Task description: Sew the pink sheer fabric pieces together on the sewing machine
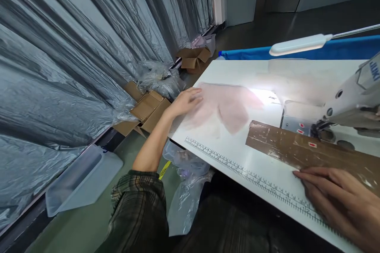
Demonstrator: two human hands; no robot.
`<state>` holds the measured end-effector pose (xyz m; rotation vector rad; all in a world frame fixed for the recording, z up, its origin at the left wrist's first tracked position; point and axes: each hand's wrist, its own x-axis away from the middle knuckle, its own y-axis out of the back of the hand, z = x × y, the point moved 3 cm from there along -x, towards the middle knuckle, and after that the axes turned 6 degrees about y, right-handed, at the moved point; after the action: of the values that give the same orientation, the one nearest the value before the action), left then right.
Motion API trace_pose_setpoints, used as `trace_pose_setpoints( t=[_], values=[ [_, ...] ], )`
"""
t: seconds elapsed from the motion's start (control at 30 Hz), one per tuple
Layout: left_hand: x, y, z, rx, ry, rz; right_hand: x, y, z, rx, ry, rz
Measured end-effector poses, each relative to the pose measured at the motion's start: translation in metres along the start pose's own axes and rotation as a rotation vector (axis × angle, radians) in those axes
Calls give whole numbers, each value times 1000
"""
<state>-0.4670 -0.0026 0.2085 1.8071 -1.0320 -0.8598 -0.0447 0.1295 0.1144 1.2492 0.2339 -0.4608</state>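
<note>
plaid sleeve (pixel 138 201) fills the bottom of the frame left of centre, leading up to the person's left hand (pixel 185 101), which rests at the left end of a sheer pale pink fabric (pixel 230 106), fingers extended and slightly apart rather than clenched. the fabric lies flat on the white desk (pixel 267 166) at the centre of the frame, immediately to the right of that hand, its long axis running roughly left to right toward the sewing machine (pixel 356 91) at the right edge. the left hand is clearly the nearer; the right hand (pixel 341 197), lower right, is well apart from the fabric, beside the brown strip (pixel 282 142) that slants between them. its thumb and forefinger tips are pressed together, though whether they pinch anything one cannot tell.
</note>
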Motion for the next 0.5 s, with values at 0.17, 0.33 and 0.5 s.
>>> trace_pose_setpoints(
  t=[0.17,0.33,0.5],
  values=[
    [12,-16,27,195,37,3,-6,4,1,-23,-35,-26],
    [17,-31,23,186,68,-81,-6,7,3,-67,-89,-7],
    [28,-15,9,300,30,-146,-8,14,5,-138,-121,-21]
  ],
)
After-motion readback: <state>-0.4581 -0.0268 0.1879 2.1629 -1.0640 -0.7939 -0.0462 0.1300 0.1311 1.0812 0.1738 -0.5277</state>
